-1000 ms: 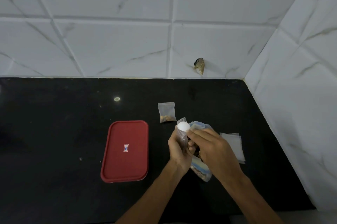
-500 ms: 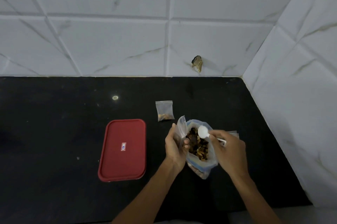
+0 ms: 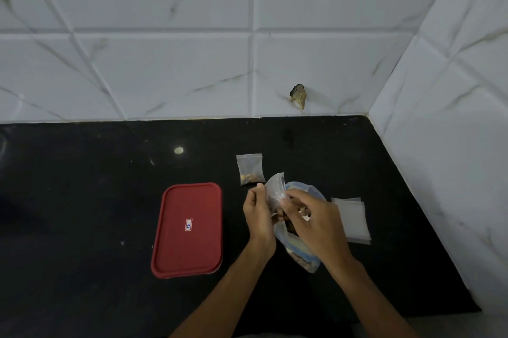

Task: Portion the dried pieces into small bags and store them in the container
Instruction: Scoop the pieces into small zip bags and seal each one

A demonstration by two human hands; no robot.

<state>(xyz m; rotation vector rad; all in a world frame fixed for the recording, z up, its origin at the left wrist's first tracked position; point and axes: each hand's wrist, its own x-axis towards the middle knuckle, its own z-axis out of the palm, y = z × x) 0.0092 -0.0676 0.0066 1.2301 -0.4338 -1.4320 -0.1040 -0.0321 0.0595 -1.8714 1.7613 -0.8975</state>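
Clear plastic small bag (image 3: 275, 191): held in the air between both hands, over the mouth of the large bag (image 3: 303, 253) that lies on the black counter (image 3: 82, 200).
Change: half a second ago the right hand sat out to the right, with a white spoon bowl showing over the large bag. That hand has now come in against the small bag, and the spoon bowl is hidden.
Axis: the small bag's long axis runs away from the person toward the back wall and leans slightly right. Its far corner is uppermost in view. Which edge is open I cannot tell.
Look: thin, see-through, creased film, whitish where the light catches it. Its contents cannot be made out.
Left hand (image 3: 259, 214) grip: thumb and curled fingers pinch the small bag's left side.
Right hand (image 3: 313, 223) grip: the fingers are curled, with their tips at the small bag's right edge. Whether they hold anything cannot be told.
Large bag: clear with a blue rim, under both hands. Dark dried pieces (image 3: 290, 228) show in the gap between the hands.
Filled bag (image 3: 249, 170): flat on the counter just beyond the left hand, with brown bits gathered at its near end.
Empty bags (image 3: 353, 220): a flat stack just right of the right hand.
Container (image 3: 187, 249): rectangular, with its red lid on and a small label at the lid's middle. It sits left of the left hand, apart from it.
Wall (image 3: 165, 62): white veined tiles, with a dark chip (image 3: 298, 95) low down.
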